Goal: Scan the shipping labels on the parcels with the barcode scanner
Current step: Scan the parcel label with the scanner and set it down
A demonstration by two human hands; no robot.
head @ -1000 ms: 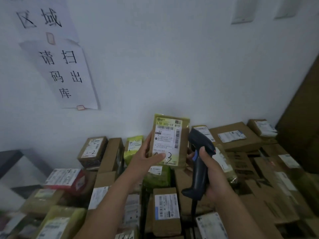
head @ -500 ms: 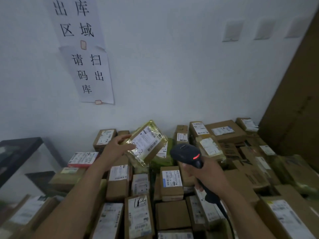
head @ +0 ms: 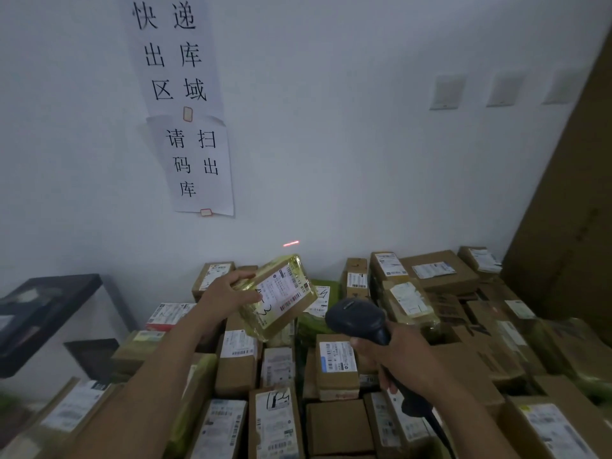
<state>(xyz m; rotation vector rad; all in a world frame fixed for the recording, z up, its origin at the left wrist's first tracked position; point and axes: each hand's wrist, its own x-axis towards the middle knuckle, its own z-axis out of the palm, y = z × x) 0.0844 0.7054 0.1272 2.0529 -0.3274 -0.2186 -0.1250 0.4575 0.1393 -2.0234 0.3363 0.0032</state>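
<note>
Moved since 1.0 s ago: parcel [head: 278, 294], from upright to tilted and carried left; barcode scanner [head: 356, 318], swung off it.

Head view.
Item 1: yellow-wrapped parcel, label [head: 286, 288] facing up, handwritten 3 on it, held above the far edge of the pile [head: 336, 359], by the wall [head: 364, 144]. Left hand [head: 228, 293] grips its left end, thumb on top, fingers curled beneath.
Item 2: barcode scanner, right hand [head: 400, 359] wrapped round the handle; trigger finger hidden.
Item 3: red scan line [head: 291, 243], on the wall above the parcel, off the label.

Judgement: this parcel probably already read and due for setting aside, with 1 more to be picked next.
</note>
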